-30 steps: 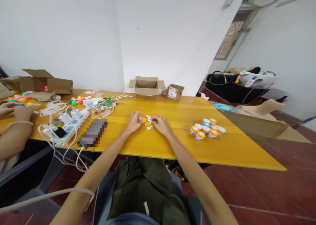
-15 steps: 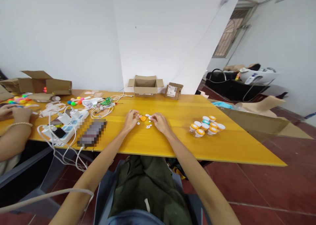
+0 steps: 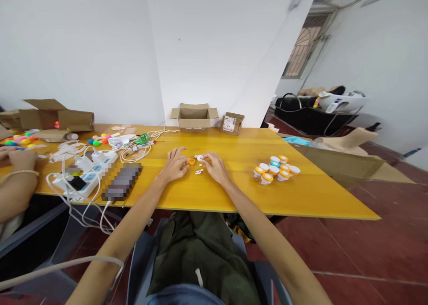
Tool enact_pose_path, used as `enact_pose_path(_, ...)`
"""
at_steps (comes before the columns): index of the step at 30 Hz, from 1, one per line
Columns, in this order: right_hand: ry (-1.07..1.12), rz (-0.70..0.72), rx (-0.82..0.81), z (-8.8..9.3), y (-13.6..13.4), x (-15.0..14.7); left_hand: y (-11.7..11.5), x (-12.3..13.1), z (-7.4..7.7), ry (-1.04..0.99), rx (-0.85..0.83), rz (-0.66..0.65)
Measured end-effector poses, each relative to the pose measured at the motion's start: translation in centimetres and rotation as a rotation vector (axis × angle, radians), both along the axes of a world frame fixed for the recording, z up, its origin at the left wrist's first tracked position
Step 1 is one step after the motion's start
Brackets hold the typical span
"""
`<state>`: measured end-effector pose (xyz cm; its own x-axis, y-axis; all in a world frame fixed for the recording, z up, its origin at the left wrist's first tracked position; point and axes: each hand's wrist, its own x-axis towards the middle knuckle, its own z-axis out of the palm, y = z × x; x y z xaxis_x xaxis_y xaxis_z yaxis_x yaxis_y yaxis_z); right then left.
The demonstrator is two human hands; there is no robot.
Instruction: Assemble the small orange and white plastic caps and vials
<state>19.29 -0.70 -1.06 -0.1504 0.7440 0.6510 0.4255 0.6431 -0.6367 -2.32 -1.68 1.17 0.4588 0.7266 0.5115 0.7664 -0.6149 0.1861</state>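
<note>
Seated person at a yellow worktop (image 3: 234, 193), handling small parts. The left hand (image 3: 174, 166) lies with fingers spread and loose, its fingertips just beside a small orange cap (image 3: 191, 161) that rests on the worktop; it grips nothing visible. The right hand (image 3: 214, 166) has thumb and forefinger pinched together on a small white piece (image 3: 199, 158), held low over the surface; what exactly the piece is cannot be told at this size. A second white piece (image 3: 198, 172) lies loose between the two hands. To the person's right, well apart, stands a cluster of small capped jars (image 3: 276, 170), most with orange lids. To the left lie a power strip with white cables (image 3: 87, 175), and farther left a co-worker's hand (image 3: 20, 158).

Handling note: parts this small call for a fingertip pinch kept close to the surface, so that a slip costs little. The free hand serves best by steadying the orange cap while the white piece is brought squarely to it.
</note>
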Motion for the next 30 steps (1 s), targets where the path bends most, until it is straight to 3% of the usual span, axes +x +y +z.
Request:
enact_pose_path(5, 0.100, 0.011, -0.047, -0.3, 0.3, -0.1, 0.0, 0.2, -0.1, 0.069, 0.015, 0.014)
enact_pose_path(14, 0.326, -0.110, -0.232, -0.7, 1.1, 0.4, -0.1, 0.2, 0.0, 0.073, 0.027, 0.062)
enact_pose_path(30, 0.398, -0.140, -0.260, -0.7, 1.2, 0.5, -1.1, 2.1, -0.1, 0.128, 0.043, -0.225)
